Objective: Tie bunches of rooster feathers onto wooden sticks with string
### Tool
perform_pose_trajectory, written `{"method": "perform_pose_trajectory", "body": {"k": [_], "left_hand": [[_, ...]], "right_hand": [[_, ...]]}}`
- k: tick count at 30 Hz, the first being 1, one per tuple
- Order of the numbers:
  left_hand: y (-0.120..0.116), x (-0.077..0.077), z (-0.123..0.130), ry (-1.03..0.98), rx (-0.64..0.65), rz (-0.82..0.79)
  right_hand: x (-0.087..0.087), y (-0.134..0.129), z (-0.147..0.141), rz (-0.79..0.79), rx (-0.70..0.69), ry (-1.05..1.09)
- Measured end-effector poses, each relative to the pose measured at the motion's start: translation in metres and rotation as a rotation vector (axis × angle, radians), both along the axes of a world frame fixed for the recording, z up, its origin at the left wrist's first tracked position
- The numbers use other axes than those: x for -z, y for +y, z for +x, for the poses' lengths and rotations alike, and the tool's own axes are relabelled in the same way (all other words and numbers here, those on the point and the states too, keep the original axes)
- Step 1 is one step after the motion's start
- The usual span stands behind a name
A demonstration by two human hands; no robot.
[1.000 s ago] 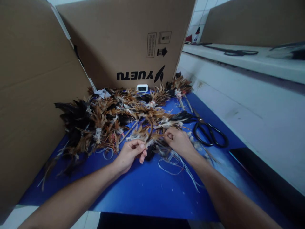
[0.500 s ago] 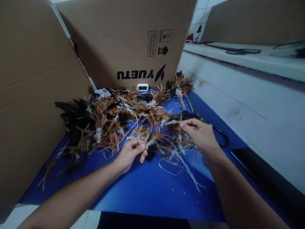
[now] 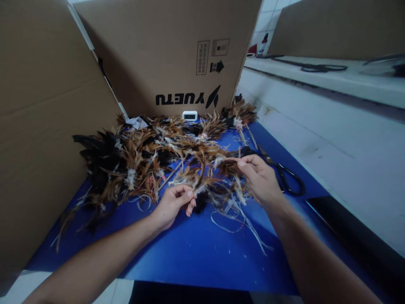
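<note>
My left hand (image 3: pixel 179 202) is closed in a pinch, thumb against forefinger, on a dark curved feather (image 3: pixel 200 177) that stands up from the fingertips. Pale fluff and brown feathers lie right behind it. Over the right part of the feather pile, my right hand (image 3: pixel 257 175) pinches a slim brownish feather (image 3: pixel 231 159) pointing left; its detail is small and blurred. Brown and black feather bunches (image 3: pixel 136 156) with white fluffy bases spread over the blue table (image 3: pixel 190 253). Clear plastic strips (image 3: pixel 236 215) lie loose between my two hands.
Black-handled scissors (image 3: pixel 289 179) lie right of my right hand, beside a dark flat device (image 3: pixel 341 228). A small white digital display (image 3: pixel 190 116) stands against the cardboard box (image 3: pixel 152 50). Thin sticks (image 3: pixel 171 175) lie among the feathers. A wall ledge (image 3: pixel 300 69) runs along the right.
My right hand has shifted slightly left, uncovering more of the scissors' handles. The slim brownish feather at its fingertips now shows more plainly. My left hand has stayed in place.
</note>
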State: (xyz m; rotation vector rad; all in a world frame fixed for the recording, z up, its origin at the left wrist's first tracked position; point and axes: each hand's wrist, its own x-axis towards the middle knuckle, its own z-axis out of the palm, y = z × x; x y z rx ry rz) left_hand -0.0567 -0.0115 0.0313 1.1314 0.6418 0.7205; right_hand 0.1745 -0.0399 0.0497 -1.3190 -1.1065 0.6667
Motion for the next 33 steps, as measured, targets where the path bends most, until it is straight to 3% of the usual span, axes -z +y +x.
{"method": "perform_pose_trajectory", "body": {"k": [4, 6, 8, 12, 14, 20, 23, 27, 33], "left_hand": [[0.001, 0.000, 0.000, -0.010, 0.008, 0.005], [0.001, 0.000, 0.000, -0.011, 0.004, 0.006], [0.001, 0.000, 0.000, -0.010, 0.001, 0.002], [0.000, -0.001, 0.001, -0.011, -0.001, -0.004], [0.000, -0.001, 0.001, -0.010, -0.003, -0.004], [0.000, 0.000, 0.000, -0.002, -0.003, 0.009], [0.000, 0.000, 0.000, 0.005, -0.009, 0.004], [0.001, -0.001, 0.000, 0.009, -0.011, -0.004], [0.001, -0.001, 0.000, 0.004, -0.023, -0.005]], "right_hand": [[-0.009, -0.008, -0.019, -0.042, -0.342, -0.187], [-0.010, -0.009, -0.022, -0.071, -0.448, -0.287], [-0.008, -0.009, -0.017, -0.065, -0.383, -0.357], [0.000, -0.004, 0.004, -0.035, -0.040, -0.512], [0.004, -0.002, 0.010, -0.012, 0.016, -0.631], [0.014, 0.000, -0.012, 0.084, -0.283, -0.901], [0.019, 0.001, -0.024, 0.050, -0.345, -0.981], [0.021, 0.004, -0.024, 0.054, -0.303, -0.882], [0.018, 0.008, -0.011, 0.057, -0.052, -0.335]]}}
